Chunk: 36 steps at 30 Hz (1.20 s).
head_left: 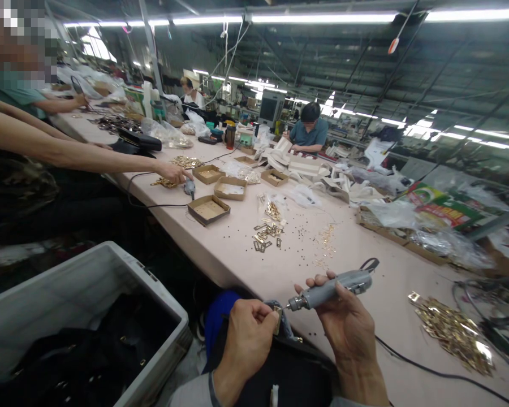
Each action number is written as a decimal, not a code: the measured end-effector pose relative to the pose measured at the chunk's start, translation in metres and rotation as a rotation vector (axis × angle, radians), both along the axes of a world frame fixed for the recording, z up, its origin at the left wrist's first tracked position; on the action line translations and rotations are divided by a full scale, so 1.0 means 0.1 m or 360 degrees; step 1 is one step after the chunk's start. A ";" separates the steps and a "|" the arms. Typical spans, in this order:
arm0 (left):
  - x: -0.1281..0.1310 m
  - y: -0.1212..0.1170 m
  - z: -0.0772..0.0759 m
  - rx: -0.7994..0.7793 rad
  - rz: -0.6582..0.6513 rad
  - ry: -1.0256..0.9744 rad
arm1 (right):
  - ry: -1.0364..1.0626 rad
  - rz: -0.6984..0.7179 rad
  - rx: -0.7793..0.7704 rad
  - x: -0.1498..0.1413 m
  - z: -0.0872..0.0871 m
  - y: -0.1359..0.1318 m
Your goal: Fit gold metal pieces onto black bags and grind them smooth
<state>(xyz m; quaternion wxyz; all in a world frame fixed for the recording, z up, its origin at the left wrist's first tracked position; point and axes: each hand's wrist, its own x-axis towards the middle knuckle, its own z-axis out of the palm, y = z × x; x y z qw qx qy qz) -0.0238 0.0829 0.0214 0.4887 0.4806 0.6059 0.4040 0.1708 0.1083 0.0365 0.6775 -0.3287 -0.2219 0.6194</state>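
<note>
My right hand (350, 325) is wrapped round a grey electric screwdriver (337, 289), its bit pointing left. The tip of the bit meets or nearly meets a small gold metal plate (277, 321). That plate is pinched between the thumb and fingers of my left hand (250, 333), against the edge of a dark bag (292, 362) on my lap. A dark blue-grey strip (286, 325) shows behind the plate. Whether a screw sits on the bit is too small to tell.
A grey plastic crate (123, 265) with dark bags stands at the left. Gold metal pieces (453, 333) are heaped at the right of the table (237, 254). Cardboard trays (208, 209) and loose fittings (267, 234) lie ahead. A co-worker's hand (173, 172) reaches in by another grey screwdriver (189, 187).
</note>
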 end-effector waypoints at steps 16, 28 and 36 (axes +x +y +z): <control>0.03 -0.03 0.07 0.0013 0.0017 -0.0006 | -0.0099 0.0030 0.0097 -0.01 0.13 -0.04; 0.03 -0.03 0.02 0.0011 -0.0031 0.0114 | -0.0534 0.0011 0.0389 -0.17 0.35 -0.18; 0.04 -0.06 0.02 0.0014 -0.0081 -0.0008 | -0.1070 0.0194 0.0546 -0.29 0.60 -0.40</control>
